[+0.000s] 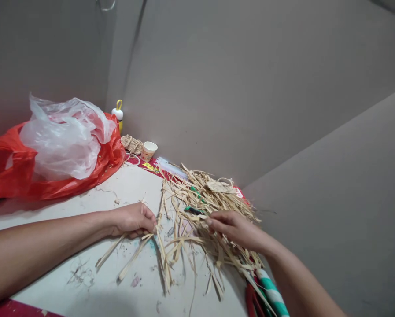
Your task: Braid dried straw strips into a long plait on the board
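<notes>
A loose heap of dry straw strips (197, 207) lies on a pale worktop (85, 281). My left hand (133, 219) is closed on a few long strips (124, 253) that trail toward me across the board. My right hand (233, 226) rests on the heap with its fingers pinched on strips near the middle. A small woven straw piece (221, 186) sits on the far side of the heap.
A red plastic bag (52, 176) with a clear bag (61, 136) on top lies at the left. By the wall stand a paper cup (149, 150), a small woven basket (132, 143) and a yellow-capped bottle (118, 113). A green-and-white striped object (272, 296) lies under my right forearm.
</notes>
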A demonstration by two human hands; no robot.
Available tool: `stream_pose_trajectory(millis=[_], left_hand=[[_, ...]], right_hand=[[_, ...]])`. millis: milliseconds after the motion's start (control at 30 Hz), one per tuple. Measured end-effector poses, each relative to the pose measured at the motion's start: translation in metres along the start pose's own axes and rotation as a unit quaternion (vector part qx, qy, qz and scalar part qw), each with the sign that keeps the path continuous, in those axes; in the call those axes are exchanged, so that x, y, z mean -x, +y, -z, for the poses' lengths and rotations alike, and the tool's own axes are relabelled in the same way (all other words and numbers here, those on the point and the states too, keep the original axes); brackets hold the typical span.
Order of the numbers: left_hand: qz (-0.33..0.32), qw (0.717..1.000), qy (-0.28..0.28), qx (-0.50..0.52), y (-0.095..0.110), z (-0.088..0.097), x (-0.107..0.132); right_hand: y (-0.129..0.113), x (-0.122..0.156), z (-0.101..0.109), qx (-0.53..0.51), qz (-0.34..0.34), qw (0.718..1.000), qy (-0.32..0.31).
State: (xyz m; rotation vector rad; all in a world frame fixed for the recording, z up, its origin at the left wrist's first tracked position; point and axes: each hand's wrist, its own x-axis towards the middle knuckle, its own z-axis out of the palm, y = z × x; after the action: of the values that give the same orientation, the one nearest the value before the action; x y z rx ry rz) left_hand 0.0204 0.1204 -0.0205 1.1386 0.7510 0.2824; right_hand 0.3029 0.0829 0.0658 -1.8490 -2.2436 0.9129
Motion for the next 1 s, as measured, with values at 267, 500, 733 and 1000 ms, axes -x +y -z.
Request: stream_pose_trajectory(millis=[267,500,733,1000], left_hand=[[0.005,1.000,0.003,-0.002,-0.002,0.001,-0.002],[0.009,1.000,0.008,0.009,-0.001,0.000,-0.001],[0.003,1.000,0.002,0.006,-0.003,0.001,-0.002],[0.004,1.000,-0.003,0.003,0.000,0.000,0.000]], right_hand=[[0.008,-0.067,-0.008,0.145,-0.024,0.960,0.240],[0.023,-0.130,-0.005,0.195,-0.109,0.953,0.206],[0.030,-0.107,0.004,0.179,-0.100,0.957,0.205],[0.020,-0.025,0.015,-0.070,-0.001,0.973,0.220]])
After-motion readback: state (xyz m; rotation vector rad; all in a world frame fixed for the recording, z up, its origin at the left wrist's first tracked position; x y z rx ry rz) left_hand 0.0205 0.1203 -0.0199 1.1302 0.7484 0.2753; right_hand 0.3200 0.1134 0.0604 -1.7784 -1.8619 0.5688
